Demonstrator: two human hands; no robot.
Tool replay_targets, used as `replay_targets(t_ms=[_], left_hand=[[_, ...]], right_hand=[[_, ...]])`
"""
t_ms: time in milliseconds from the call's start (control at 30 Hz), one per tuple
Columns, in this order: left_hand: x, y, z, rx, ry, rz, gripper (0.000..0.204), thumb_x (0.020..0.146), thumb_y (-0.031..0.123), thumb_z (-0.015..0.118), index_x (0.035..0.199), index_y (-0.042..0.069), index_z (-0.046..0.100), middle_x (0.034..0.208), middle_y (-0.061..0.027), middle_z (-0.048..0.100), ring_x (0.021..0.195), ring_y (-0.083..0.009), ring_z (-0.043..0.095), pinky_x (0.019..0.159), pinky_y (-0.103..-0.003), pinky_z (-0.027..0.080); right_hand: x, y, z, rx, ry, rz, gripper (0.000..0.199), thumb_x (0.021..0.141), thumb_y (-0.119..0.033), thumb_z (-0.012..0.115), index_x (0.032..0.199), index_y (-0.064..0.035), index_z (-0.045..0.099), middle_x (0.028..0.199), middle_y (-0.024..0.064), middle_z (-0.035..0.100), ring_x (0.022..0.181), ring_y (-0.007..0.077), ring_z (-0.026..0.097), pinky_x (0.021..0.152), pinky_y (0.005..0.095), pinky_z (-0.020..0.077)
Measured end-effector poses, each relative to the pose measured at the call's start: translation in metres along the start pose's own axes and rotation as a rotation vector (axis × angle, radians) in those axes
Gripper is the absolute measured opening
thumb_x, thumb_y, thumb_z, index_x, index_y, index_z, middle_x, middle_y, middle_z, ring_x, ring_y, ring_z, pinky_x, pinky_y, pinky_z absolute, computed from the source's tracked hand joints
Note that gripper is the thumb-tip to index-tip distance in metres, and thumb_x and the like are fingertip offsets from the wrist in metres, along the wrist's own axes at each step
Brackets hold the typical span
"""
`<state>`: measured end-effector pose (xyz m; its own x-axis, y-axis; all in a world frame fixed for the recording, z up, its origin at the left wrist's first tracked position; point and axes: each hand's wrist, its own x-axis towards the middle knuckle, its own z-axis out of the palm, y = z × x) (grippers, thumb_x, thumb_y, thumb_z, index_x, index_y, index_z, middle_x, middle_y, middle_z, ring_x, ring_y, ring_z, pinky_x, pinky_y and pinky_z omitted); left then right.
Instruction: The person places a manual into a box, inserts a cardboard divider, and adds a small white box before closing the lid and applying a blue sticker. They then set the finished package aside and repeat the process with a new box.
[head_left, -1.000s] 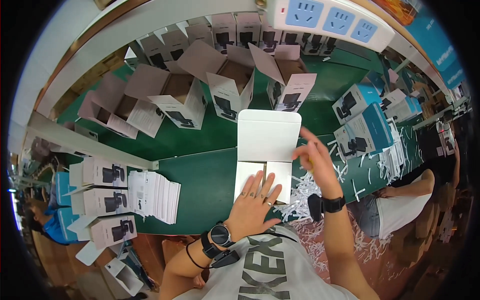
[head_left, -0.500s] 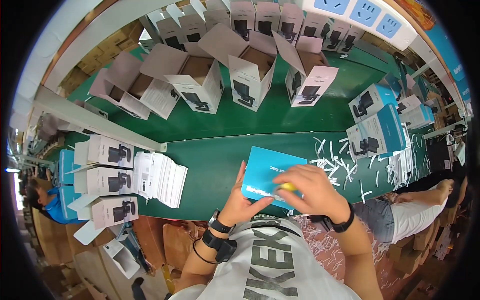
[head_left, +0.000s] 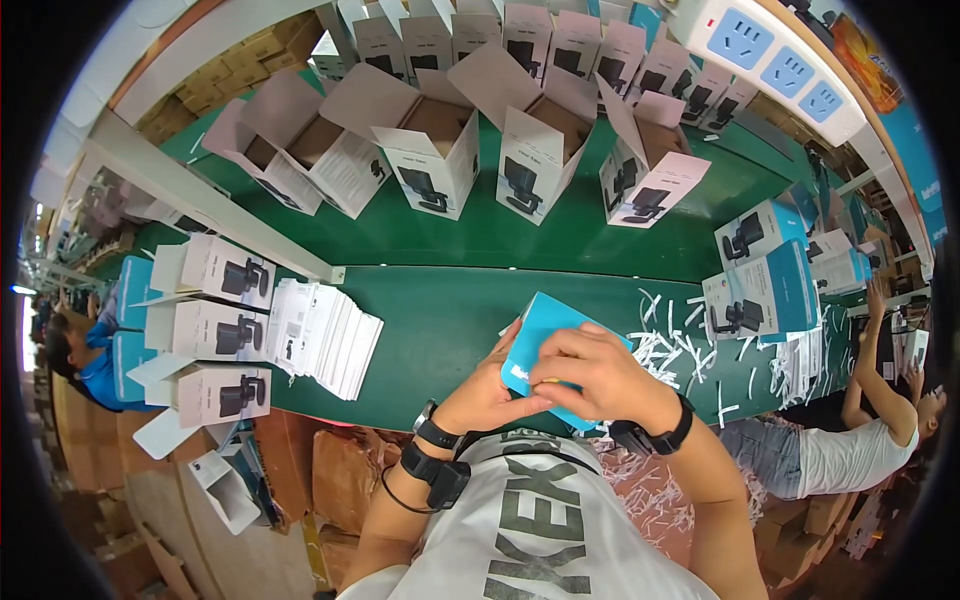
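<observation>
A light blue carton [head_left: 540, 335] is held close to my chest, over the near edge of the green table [head_left: 450, 310]. My left hand [head_left: 490, 390] grips its lower left side from below. My right hand [head_left: 595, 375] lies across its front face, fingers curled at the lower edge, covering much of it. Both wrists wear dark bands. Whether the carton's flap is open or closed is hidden by my fingers.
Several open white cartons [head_left: 430, 150] stand along the far side. A fanned pile of white leaflets [head_left: 325, 335] and stacked white boxes [head_left: 215, 330] lie left. Blue closed boxes [head_left: 765, 290] and white paper strips [head_left: 680, 345] lie right. Another person [head_left: 860, 440] sits right, another far left.
The white flat carton I handled on the table a second ago is gone; the blue carton has been lifted nearer my chest and both hands now close on it.
</observation>
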<state>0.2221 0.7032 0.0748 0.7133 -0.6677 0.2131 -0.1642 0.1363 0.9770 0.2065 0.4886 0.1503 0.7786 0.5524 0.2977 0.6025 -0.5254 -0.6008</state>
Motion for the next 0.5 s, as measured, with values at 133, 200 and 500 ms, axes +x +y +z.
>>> replay_targets(t_ms=[133,200,500], left_hand=[[-0.003,-0.006,-0.005,-0.023,-0.068,-0.07,0.038,0.087,0.022,0.082,0.122,0.012,0.071,0.133,-0.0095,0.069,0.141,-0.0349,0.052,0.129,-0.058,0.014],[-0.006,-0.007,-0.003,-0.021,-0.058,-0.103,0.04,0.087,0.022,0.082,0.124,0.012,0.07,0.135,-0.0101,0.067,0.141,-0.0363,0.051,0.129,-0.058,0.015],[-0.006,-0.003,-0.007,0.016,-0.069,-0.072,0.047,0.087,0.023,0.083,0.13,0.011,0.067,0.145,-0.0134,0.06,0.145,-0.0373,0.046,0.128,-0.059,0.015]], right_hand=[[0.012,-0.006,0.001,0.02,0.014,0.042,0.024,0.082,-0.021,0.081,0.102,-0.0126,0.071,0.099,0.0027,0.069,0.085,0.0232,0.065,0.076,0.0358,0.0441],[0.02,-0.007,0.004,0.007,0.051,0.049,0.026,0.082,-0.022,0.081,0.104,-0.0123,0.07,0.099,0.0033,0.069,0.084,0.0237,0.065,0.076,0.036,0.0437],[0.031,0.006,0.018,0.008,0.115,0.056,0.02,0.086,-0.019,0.077,0.101,-0.0124,0.067,0.094,0.0033,0.067,0.083,0.0238,0.063,0.073,0.0361,0.0398]])
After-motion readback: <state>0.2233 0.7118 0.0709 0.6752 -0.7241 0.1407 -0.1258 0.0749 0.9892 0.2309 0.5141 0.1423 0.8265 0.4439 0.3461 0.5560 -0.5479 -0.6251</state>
